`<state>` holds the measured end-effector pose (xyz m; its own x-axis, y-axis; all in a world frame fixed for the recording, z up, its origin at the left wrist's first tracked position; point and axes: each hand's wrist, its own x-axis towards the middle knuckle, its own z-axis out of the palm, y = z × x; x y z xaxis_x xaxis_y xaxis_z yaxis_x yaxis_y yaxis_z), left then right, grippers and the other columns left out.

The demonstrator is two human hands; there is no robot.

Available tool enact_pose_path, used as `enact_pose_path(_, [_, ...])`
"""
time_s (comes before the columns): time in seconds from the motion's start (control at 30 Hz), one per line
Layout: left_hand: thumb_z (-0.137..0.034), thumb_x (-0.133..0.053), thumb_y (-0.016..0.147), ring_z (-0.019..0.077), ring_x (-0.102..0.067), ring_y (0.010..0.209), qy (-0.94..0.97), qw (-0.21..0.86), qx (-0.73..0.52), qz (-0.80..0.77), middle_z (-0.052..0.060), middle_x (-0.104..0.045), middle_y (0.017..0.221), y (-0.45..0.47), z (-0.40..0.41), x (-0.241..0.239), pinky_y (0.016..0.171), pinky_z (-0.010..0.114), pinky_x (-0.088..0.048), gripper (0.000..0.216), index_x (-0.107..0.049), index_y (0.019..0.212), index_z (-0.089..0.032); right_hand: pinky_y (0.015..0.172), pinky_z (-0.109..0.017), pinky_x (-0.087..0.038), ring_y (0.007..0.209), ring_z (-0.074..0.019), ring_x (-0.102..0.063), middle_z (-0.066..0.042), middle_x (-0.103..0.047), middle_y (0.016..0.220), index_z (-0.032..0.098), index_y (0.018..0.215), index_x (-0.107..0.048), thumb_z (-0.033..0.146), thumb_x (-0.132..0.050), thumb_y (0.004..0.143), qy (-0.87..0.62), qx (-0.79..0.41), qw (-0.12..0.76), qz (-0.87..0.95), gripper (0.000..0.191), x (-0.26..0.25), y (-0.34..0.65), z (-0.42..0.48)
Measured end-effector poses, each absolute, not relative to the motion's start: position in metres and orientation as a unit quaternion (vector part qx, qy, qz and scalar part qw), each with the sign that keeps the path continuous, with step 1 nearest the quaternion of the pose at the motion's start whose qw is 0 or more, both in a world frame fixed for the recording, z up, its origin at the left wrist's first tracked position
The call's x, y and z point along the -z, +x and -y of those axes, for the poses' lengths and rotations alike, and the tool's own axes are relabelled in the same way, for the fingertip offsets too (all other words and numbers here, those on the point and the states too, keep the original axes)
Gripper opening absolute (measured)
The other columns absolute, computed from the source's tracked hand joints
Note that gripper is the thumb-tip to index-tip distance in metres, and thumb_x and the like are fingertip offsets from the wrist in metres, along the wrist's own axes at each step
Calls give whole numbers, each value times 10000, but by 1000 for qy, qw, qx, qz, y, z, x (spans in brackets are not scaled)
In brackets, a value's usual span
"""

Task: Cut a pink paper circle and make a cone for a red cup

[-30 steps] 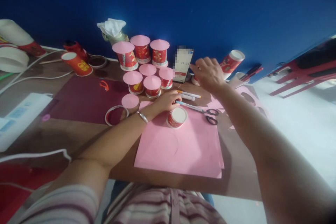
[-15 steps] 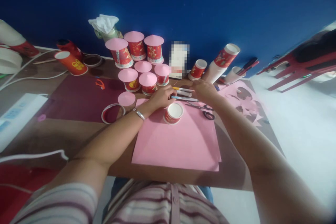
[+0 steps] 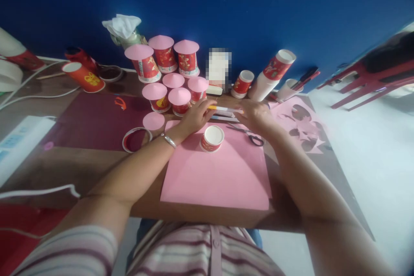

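Between my two hands a white marker pen [image 3: 223, 108] with a yellow-orange end lies level. My left hand [image 3: 198, 115] pinches its yellow end. My right hand [image 3: 257, 117] has its fingers closed round the other end. More pens [image 3: 223, 117] lie just below it on the table. Nearer me, a red paper cup [image 3: 213, 139] stands upside down on the pink paper sheets [image 3: 215, 181]. Scissors [image 3: 254, 139] with dark handles rest at the sheets' upper right, below my right hand.
Several red cups with pink cone tops [image 3: 179, 99] stand beyond my left hand. Cut pink scraps [image 3: 302, 125] lie at the right. A tape roll [image 3: 124, 141] and pink disc [image 3: 153, 121] lie left. Stacked cups [image 3: 263, 86] stand by the blue wall.
The yellow-ended marker has risen slightly off the other pens, with both hands now on its ends. My right hand has turned and moved a little; the view has shifted slightly.
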<state>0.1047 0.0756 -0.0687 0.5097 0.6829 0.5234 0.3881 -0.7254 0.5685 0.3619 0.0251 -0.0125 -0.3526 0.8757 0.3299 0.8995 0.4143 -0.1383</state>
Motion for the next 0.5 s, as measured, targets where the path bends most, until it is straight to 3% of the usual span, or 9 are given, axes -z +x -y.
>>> enact_pose_path(0.1, [-361, -501, 1081, 239, -697, 1139, 852, 199, -377, -305, 122, -748, 1172, 105, -75, 67, 1034, 395, -549, 281, -671, 1200, -172, 713, -350, -543, 782, -232, -704, -85, -788, 921, 203, 988, -768, 329, -701, 916, -537, -114, 322, 772, 159, 16, 361, -23])
enact_pose_path(0.2, [-379, -496, 1086, 204, -722, 1010, 836, 260, -378, -302, 106, -768, 1105, 106, -70, 62, 941, 353, -569, 329, -644, 1288, -165, 586, -303, -523, 578, -159, -606, 7, -687, 675, 230, 914, -762, 459, -810, 840, -503, -329, 516, 610, 245, 23, 356, -24])
enact_pose_path(0.27, [-403, -482, 1091, 158, -700, 826, 812, 326, -380, -299, 77, -768, 994, 107, -67, 58, 801, 299, -568, 366, -599, 1336, -157, 549, -286, -521, 511, -127, -543, 53, -595, 576, 232, 891, -756, 520, -878, 766, -456, -444, 587, 501, 337, 29, 348, -23])
enact_pose_path(0.37, [-444, -469, 1092, 106, -605, 626, 785, 400, -370, -293, 35, -747, 871, 108, -63, 53, 632, 243, -507, 343, -596, 1234, -160, 530, -268, -517, 513, -105, -517, 58, -584, 582, 216, 864, -766, 556, -956, 654, -419, -534, 597, 428, 443, 36, 332, -19])
enact_pose_path(0.5, [-466, -494, 1079, 117, -627, 653, 814, 367, -337, -299, 5, -717, 756, 109, -62, 48, 680, 253, -504, 340, -615, 932, -185, 513, -267, -507, 533, -105, -531, 35, -616, 644, 202, 881, -774, 615, -945, 650, -412, -572, 581, 407, 503, 39, 318, -13])
